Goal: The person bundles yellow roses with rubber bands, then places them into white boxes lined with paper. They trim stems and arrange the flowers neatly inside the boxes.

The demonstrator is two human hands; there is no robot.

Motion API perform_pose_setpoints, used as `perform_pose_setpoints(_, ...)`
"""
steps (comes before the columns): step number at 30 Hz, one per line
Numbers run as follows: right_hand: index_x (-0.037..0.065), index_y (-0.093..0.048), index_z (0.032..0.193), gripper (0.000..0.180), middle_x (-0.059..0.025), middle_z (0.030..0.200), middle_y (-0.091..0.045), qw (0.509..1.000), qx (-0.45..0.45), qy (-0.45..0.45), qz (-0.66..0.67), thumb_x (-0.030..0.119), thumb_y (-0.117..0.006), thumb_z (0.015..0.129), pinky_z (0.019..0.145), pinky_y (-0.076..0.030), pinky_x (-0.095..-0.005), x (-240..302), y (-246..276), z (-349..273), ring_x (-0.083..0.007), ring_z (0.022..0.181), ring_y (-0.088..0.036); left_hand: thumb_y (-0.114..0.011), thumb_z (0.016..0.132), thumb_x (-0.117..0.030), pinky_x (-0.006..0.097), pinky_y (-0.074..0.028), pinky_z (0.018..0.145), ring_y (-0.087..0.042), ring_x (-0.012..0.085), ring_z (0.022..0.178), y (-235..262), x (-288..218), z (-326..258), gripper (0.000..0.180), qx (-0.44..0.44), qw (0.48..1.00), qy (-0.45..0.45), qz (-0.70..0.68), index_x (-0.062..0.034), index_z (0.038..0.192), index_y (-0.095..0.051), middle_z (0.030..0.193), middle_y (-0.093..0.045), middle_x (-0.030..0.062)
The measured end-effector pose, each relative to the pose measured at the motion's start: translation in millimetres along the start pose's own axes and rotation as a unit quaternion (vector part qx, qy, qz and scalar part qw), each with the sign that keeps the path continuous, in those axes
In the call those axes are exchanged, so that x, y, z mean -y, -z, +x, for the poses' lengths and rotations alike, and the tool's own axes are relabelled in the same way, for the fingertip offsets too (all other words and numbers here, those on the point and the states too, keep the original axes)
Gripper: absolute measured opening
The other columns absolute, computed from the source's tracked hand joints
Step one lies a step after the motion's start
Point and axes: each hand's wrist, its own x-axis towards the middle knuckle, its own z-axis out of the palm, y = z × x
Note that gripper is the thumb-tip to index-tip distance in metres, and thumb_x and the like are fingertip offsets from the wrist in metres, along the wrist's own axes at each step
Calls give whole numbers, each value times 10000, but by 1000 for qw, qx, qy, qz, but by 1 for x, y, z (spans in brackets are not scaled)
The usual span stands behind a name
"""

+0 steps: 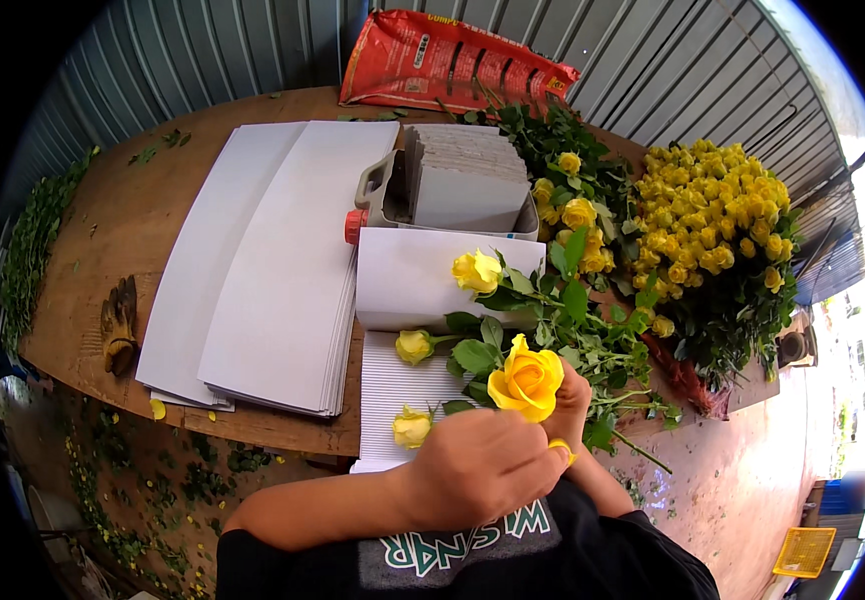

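A large open yellow rose (527, 380) stands upright in front of me, its stem hidden behind my hands. My right hand (573, 402) is closed around it just under the bloom. Closed in front of it, my left hand (485, 458) has a yellow petal (562, 452) at its fingertips. Beyond my hands, three more yellow roses lie with leafy stems pointing right: an upper one (477, 271) on a white sheet (433, 262), a middle one (415, 346) and a lower one (413, 427) on ribbed white cardboard (383, 380).
Stacked white sheets (278, 270) lie left of the roses. A cut-open container (383, 195) with a red cap holds cardboard pieces (468, 185). A big yellow rose pile (713, 225) is at right, a glove (120, 325) at left, a red bag (443, 65) at the back wall.
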Motion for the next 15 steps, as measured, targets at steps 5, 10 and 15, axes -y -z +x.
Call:
perform_pose_setpoints(5,16,-591,844,239,-48,777,-619,996,15,89,-21,30,-714,640,636,-454,-234,3,-1,1,-111,688,-582,-518,743,-2,302,-437,749,-509,198,866,29,9,9,145,-25,973,138,-186,-35,875,-468,984,-473,145)
perform_pose_setpoints(10,23,-593,871,302,-80,808,-626,985,29,126,-114,64,-733,607,635,-467,-257,1,4,0,-191,691,-610,-468,816,24,246,-428,612,-504,153,668,34,10,7,121,-88,926,271,-246,-18,928,-472,801,-514,94)
perform_pose_setpoints(15,50,-573,819,270,-101,829,-638,977,33,204,-62,53,-728,598,645,-487,-280,5,3,3,-219,726,-626,-562,743,24,228,-389,481,-467,139,548,34,16,6,189,11,972,202,-122,-61,909,-590,730,-473,56)
